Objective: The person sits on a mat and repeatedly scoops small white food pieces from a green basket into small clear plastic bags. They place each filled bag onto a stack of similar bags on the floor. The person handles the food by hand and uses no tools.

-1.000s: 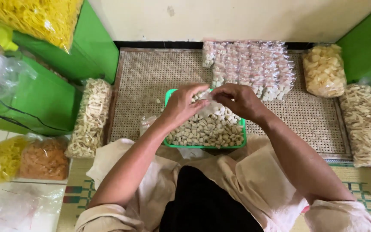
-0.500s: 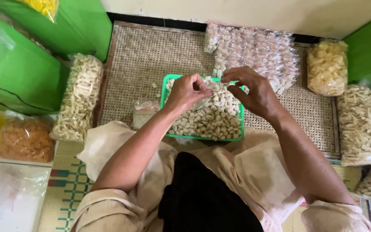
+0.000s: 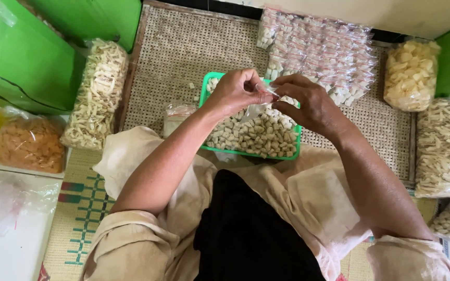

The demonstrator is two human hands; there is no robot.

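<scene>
Head view: both hands meet over the green tray, the left hand and right hand pinching a small clear bag between fingertips. Packed bags crowd the far edge; bare mat lies left.

We wear a loose, pale cream garment whose thin, creased fabric spreads wide across our lap, filling the frame from about 8 o'clock round to 4 o'clock. Its sleeves are pushed up and bunched above the elbows at 7 and 5 o'clock, so both forearms are bare down to our left hand and right hand, with no rings, watch or bracelets that we can see. At 6 o'clock a broad black panel of cloth lies between the cream folds, plain and unpatterned.
</scene>
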